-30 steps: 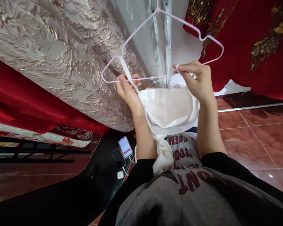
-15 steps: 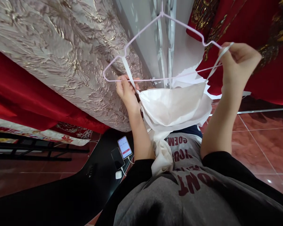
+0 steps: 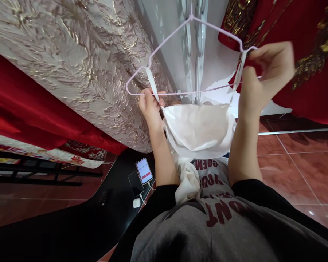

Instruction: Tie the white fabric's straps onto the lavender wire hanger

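A pale pink clothes hanger (image 3: 171,35) hangs at the top middle. From it a white garment (image 3: 198,125) with thin straps drapes down in front of my shirt. One strap (image 3: 151,82) sits in the hanger's left notch, the other strap (image 3: 239,69) in the right notch. My left hand (image 3: 150,105) is closed around the hanger's bottom bar beside the left strap. At the hanger's right end is my right hand (image 3: 266,74), slightly blurred, thumb and forefinger apart beside the strap. The forefinger is close to the hanger tip; whether it touches, I cannot tell.
Embossed pale fabric (image 3: 84,65) hangs at left, red gold-trimmed fabric (image 3: 303,72) at right. A black table (image 3: 71,222) at lower left bears a lit phone (image 3: 144,171), a dark phone (image 3: 136,183) and a white case (image 3: 136,202). Red tiles (image 3: 303,171) cover the floor.
The right strap has moved inward along the hanger into its right notch. My right hand has let go of that strap and shifted slightly left, its fingers parting. My left hand keeps its hold.
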`<control>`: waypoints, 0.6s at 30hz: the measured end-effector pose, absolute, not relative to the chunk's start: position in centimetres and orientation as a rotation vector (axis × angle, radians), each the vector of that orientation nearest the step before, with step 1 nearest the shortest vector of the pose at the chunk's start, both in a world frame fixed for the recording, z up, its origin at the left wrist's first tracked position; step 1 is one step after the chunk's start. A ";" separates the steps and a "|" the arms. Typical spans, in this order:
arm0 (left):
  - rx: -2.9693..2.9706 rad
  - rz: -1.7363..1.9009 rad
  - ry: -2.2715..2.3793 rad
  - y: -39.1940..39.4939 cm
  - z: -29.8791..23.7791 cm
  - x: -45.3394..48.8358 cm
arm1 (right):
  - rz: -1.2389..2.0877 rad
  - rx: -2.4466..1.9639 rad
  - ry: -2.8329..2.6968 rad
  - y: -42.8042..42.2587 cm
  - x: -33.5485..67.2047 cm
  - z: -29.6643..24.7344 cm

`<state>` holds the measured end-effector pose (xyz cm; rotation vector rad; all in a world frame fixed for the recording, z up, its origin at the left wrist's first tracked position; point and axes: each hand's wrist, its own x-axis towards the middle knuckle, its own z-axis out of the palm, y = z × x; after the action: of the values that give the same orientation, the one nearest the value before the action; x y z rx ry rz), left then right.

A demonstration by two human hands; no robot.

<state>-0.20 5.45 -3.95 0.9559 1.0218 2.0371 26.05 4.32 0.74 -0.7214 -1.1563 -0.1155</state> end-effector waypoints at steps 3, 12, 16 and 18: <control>1.113 2.024 1.018 5.4 -4.5 -0.7 | 0.216 -0.861 -1.622 3.6 24.7 -0.7; 1.665 1.588 1.216 -0.4 -2.3 -5.2 | 0.361 -1.017 -1.975 1.8 24.9 -0.2; 1.723 1.748 1.233 -2.0 -0.8 -4.7 | 0.350 -1.012 -1.982 1.7 25.0 -0.2; 1.727 1.912 1.171 -1.3 -0.9 -3.9 | 0.352 -1.011 -1.984 1.7 24.9 -0.4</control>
<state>-3.91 -1.28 -0.87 1.7267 1.1714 1.9115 24.92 1.75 -0.37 -1.0111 -1.9837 0.3520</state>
